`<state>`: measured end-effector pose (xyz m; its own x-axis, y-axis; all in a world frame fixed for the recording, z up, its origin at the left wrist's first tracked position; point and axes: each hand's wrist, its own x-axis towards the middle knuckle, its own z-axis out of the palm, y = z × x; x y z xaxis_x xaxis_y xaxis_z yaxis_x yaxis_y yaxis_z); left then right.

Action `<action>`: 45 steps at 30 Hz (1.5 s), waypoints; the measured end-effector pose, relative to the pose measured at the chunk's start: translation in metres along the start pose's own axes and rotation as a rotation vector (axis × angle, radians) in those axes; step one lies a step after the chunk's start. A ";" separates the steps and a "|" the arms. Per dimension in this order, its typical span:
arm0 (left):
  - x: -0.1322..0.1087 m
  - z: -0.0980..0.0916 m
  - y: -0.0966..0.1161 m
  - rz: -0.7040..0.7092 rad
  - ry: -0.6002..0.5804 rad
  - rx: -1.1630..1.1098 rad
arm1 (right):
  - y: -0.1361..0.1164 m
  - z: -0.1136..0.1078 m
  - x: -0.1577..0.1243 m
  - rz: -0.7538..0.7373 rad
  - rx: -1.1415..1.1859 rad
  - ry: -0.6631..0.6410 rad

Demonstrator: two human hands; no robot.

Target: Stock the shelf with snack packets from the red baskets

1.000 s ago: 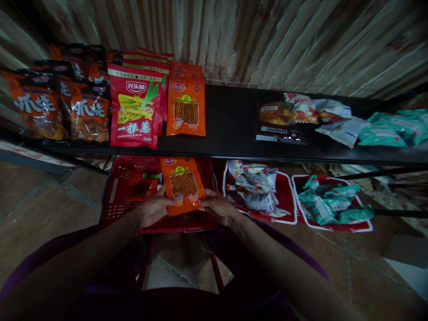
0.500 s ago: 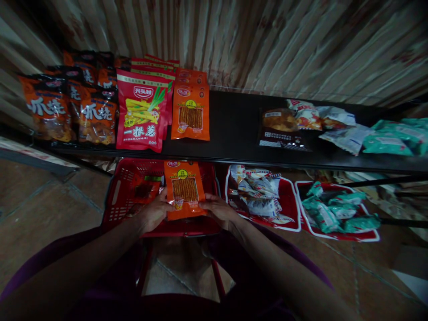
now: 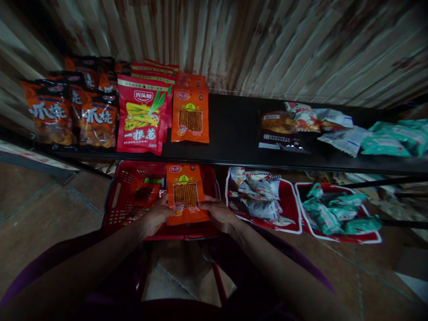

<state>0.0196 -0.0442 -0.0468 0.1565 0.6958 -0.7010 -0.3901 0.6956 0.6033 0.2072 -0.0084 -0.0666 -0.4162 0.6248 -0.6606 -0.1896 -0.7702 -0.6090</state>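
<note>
An orange snack bag (image 3: pixel 186 196) with a clear window showing brown sticks is held upright over the red basket (image 3: pixel 115 194). My left hand (image 3: pixel 156 217) grips its lower left edge, and my right hand (image 3: pixel 217 211) grips the lower right edge. Both hands are closed on the bag, with some fingertips hidden behind it. Inside the basket, to the left of my left hand, lie another small orange-red packet (image 3: pixel 146 192) and more packets. Matching orange bags (image 3: pixel 190 118) stand in a row on the black shelf (image 3: pixel 230 129) just above.
Red snack bags (image 3: pixel 142 113) and black-orange bags (image 3: pixel 96 118) stand at the shelf's left. A brown package (image 3: pixel 281 131), white packets (image 3: pixel 341 133) and green packets (image 3: pixel 384 140) lie at its right. Two more baskets hold white packets (image 3: pixel 256 191) and green packets (image 3: pixel 331 211) below the shelf edge.
My view has tilted slightly, so the shelf and baskets sit a little lower. The orange bag has shifted slightly down and right, still between both hands.
</note>
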 end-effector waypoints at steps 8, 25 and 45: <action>-0.001 0.000 0.003 -0.036 0.075 0.111 | -0.001 0.002 0.000 0.013 -0.005 0.003; 0.006 -0.002 -0.006 0.136 0.323 0.121 | -0.001 0.007 -0.001 -0.248 -0.666 0.013; 0.021 -0.014 -0.016 0.125 0.270 -0.226 | 0.022 0.056 -0.010 -0.663 -1.651 -0.166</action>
<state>0.0167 -0.0429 -0.0766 -0.1379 0.6796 -0.7205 -0.5864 0.5302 0.6124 0.1578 -0.0384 -0.0488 -0.7440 0.6479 -0.1634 0.6100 0.5588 -0.5618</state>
